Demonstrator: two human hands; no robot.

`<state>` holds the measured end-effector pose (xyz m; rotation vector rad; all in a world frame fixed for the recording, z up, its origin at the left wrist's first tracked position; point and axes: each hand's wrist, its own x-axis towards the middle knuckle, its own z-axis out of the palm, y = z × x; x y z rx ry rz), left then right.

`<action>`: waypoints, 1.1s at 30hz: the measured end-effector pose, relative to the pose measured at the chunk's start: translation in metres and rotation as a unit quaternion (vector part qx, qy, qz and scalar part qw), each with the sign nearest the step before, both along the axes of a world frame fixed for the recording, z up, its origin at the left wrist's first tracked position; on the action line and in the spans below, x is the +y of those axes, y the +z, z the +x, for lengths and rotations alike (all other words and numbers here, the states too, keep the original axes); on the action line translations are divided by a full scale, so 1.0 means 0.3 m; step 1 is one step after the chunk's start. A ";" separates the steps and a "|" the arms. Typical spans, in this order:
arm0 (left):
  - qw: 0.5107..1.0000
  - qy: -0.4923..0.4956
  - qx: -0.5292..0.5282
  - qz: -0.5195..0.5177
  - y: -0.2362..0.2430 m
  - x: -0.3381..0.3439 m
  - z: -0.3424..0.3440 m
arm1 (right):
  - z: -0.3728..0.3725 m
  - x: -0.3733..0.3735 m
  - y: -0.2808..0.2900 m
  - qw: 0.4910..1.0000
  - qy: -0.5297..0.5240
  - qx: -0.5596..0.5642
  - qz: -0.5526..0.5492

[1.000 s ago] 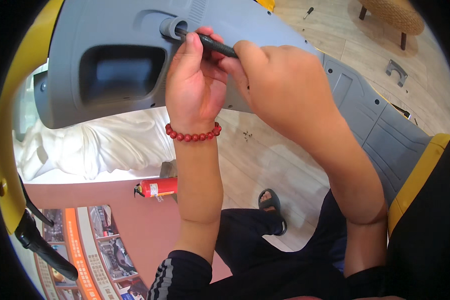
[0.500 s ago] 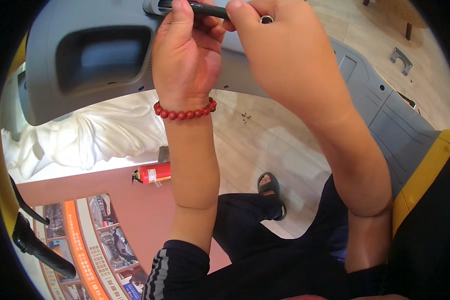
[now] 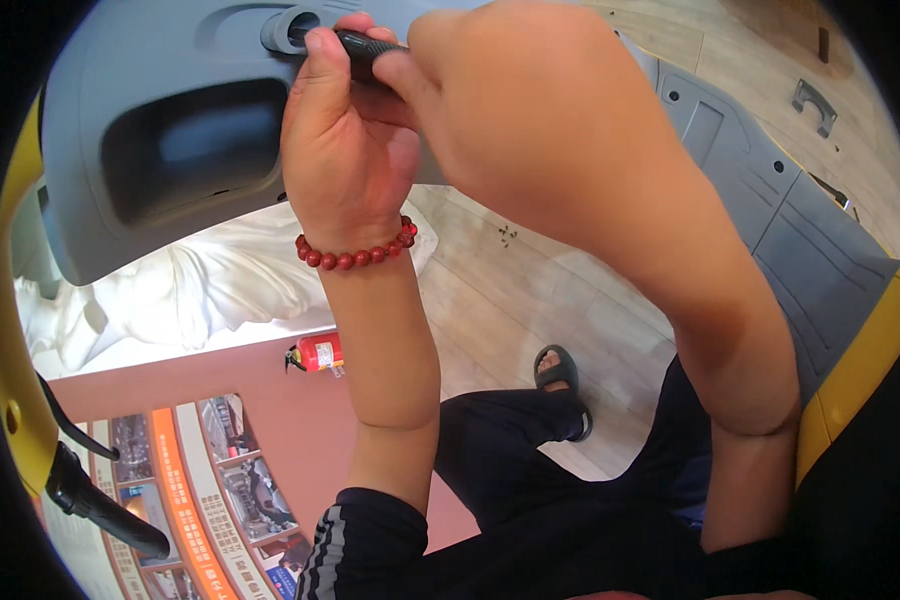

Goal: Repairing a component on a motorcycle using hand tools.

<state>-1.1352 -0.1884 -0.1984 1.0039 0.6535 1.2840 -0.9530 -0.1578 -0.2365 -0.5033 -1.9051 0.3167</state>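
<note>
A black rod-like tool with a textured grip (image 3: 372, 46) lies across both my hands. My right hand (image 3: 530, 100) is closed around its right end, the back of the hand hiding that end. My left hand (image 3: 350, 165), palm towards me and a red bead bracelet (image 3: 346, 261) on the wrist, has its thumb and fingers closed about the tool's left part. That left part points to a round grey collar (image 3: 282, 34) in the grey moulded panel (image 3: 170, 60); whether it goes inside I cannot tell. Below the collar is a deep rectangular recess (image 3: 195, 145).
Grey panels with a yellow edge (image 3: 850, 350) run down the right. A grey bracket-like part (image 3: 816, 106) and small dark bits (image 3: 508, 236) lie on the floor. A red fire extinguisher (image 3: 318, 353), white sculpture (image 3: 190, 280) and black lever (image 3: 105, 510) are at left.
My right hand has moved left and turned over the tool, hiding the metal ring-shaped piece seen beside it before. The whole view has shifted slightly, with the collar now showing more.
</note>
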 end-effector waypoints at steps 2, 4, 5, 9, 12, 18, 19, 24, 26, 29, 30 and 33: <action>0.999 -0.032 -0.021 -0.001 0.000 0.012 -0.007 | 0.001 0.003 0.019 0.999 0.013 0.049 -0.011; 0.998 -0.048 -0.035 0.011 0.001 0.024 -0.010 | 0.019 -0.004 0.034 0.993 0.028 0.091 -0.063; 0.998 -0.043 -0.033 0.008 0.005 0.028 -0.009 | 0.021 -0.005 0.037 0.987 0.047 0.112 -0.108; 0.999 -0.015 0.038 0.033 0.014 0.027 0.023 | 0.009 -0.022 0.024 0.986 0.027 0.133 -0.099; 0.993 0.096 0.047 0.052 -0.016 0.017 0.068 | -0.014 -0.019 0.010 0.993 -0.059 0.083 0.066; 0.952 0.160 0.258 0.039 0.046 0.017 0.048 | 0.130 0.027 0.011 0.946 0.204 0.025 -0.249; 0.949 0.148 0.276 0.027 0.057 -0.013 0.036 | 0.134 0.018 0.001 0.944 0.192 0.035 -0.265; 0.969 0.107 0.223 -0.012 -0.003 -0.170 0.047 | 0.026 -0.132 -0.114 0.953 0.071 0.142 -0.258; 0.969 0.176 0.174 -0.018 -0.077 -0.239 0.073 | -0.001 -0.206 -0.175 0.955 0.122 0.104 -0.249; 0.967 0.219 0.126 -0.003 -0.154 -0.298 0.067 | 0.031 -0.214 -0.220 0.940 0.243 -0.078 -0.227; 0.962 0.239 0.129 0.001 -0.170 -0.323 0.060 | 0.042 -0.189 -0.218 0.948 0.228 -0.064 -0.213; 0.944 0.281 0.172 -0.007 -0.240 -0.402 0.054 | 0.020 -0.045 -0.163 0.972 0.125 0.030 -0.198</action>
